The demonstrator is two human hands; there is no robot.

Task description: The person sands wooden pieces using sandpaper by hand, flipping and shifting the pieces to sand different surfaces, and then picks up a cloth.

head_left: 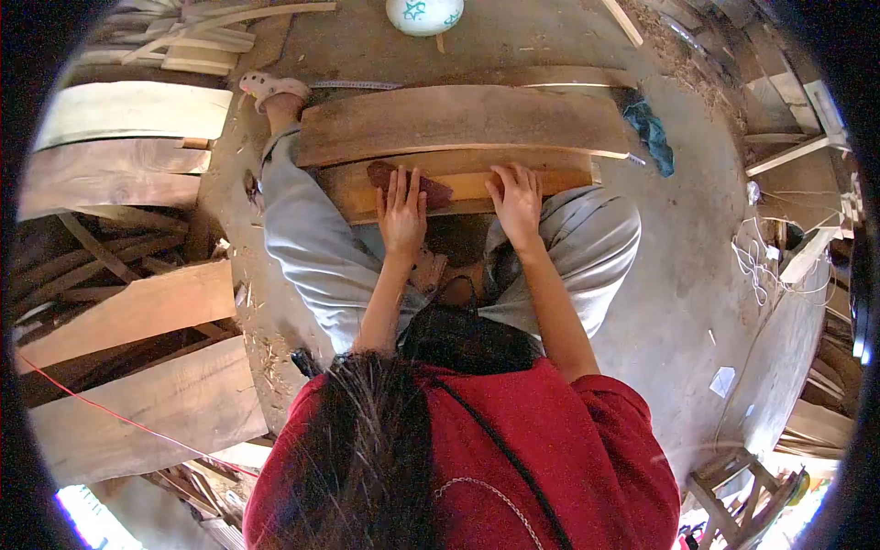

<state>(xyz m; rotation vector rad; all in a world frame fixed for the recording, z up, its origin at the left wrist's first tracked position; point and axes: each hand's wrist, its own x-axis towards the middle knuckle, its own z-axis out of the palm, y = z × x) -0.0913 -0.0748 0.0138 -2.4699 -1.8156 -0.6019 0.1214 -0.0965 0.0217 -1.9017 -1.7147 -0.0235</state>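
My left hand (403, 215) presses its fingers over a dark reddish-brown sheet of sandpaper (438, 193), which lies against a long, lighter wooden strip (472, 187). Part of the sandpaper shows on both sides of the fingers. To the right, my right hand (518, 202) has its fingers bent over the same strip, with the thumb apart on the left. The strip rests on a wooden board (344, 188) across my lap area. Just beyond it lies a wider brown plank (458, 119). The undersides of both hands are hidden.
Another narrow board (587, 76) and a measuring tape (357, 84) lie beyond the plank. A dark teal cloth (649, 137) is on the floor at right. Stacked planks (137, 110) line the left. A white rounded object (424, 15) stands ahead; tangled white cord (756, 261) lies right.
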